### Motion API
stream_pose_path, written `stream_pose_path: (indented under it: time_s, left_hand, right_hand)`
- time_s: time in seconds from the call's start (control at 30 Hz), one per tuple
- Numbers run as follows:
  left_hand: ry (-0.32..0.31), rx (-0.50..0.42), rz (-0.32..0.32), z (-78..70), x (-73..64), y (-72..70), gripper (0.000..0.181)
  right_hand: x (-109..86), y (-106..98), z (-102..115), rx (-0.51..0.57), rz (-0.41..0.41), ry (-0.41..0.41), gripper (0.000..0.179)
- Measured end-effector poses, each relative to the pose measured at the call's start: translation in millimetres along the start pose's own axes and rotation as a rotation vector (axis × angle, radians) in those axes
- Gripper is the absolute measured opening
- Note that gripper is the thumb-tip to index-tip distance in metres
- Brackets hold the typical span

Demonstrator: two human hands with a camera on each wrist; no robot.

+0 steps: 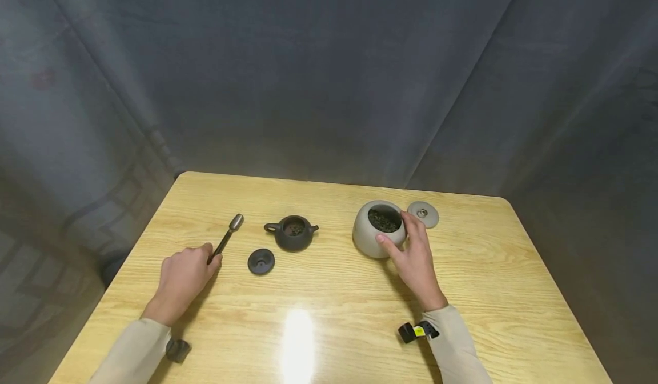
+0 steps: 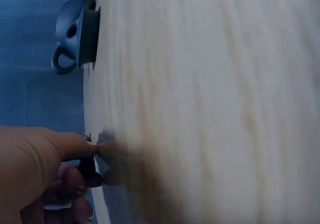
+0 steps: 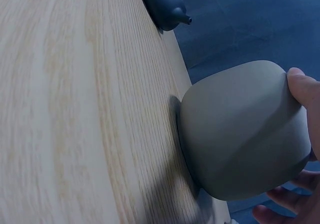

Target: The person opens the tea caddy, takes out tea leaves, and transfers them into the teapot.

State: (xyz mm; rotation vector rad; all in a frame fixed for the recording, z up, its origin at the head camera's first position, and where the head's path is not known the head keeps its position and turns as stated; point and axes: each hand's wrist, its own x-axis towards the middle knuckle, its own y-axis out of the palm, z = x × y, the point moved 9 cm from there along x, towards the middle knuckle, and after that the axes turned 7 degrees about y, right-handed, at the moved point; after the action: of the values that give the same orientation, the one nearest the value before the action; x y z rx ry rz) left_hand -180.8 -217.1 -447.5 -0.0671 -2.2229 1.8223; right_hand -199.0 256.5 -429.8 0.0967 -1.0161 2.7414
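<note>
My left hand (image 1: 187,276) pinches the dark handle of a tea scoop (image 1: 236,222) low over the table; its silver bowl points away from me. My right hand (image 1: 416,261) grips a grey tea jar (image 1: 366,239) by its right side, thumb at the near rim. Dark tea leaves (image 1: 383,220) show inside the jar. In the right wrist view, the jar's base (image 3: 189,149) is right at the tabletop. Between the hands stands a small dark teapot (image 1: 294,243), uncovered, with some leaves inside and its spout toward the jar. Its round lid (image 1: 261,262) lies in front.
The jar's grey lid (image 1: 430,217) lies behind and right of the jar. Everything is on a light wooden table (image 1: 329,292), whose far edge meets a dark grey curtain (image 1: 308,87). A bright glare spot shows near the front middle.
</note>
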Motion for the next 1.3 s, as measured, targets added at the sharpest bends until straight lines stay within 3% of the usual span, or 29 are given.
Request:
stream_pose_path:
  time_s: [0.37,0.9,1.07,1.3]
  left_hand:
    - [-0.022,-0.004,0.036,-0.2,1.3,3.2,0.041]
    - [-0.063,-0.061,0.065,0.3,-8.5,-0.3,0.032]
    - [-0.062,-0.069,0.027,-2.8,-10.3,-8.7,0.032]
    - [-0.001,-0.088,-0.072,-18.3,-8.6,-24.8,0.030]
  right_hand:
    - [-0.1,0,0,0.008,0.007,0.012,0.088]
    - [-1.6,0,0,0.016,0.009,0.017,0.088]
    - [-1.8,0,0,0.014,0.001,0.009,0.087]
    - [0.1,-1,-1,0.048,0.035,0.051,0.089]
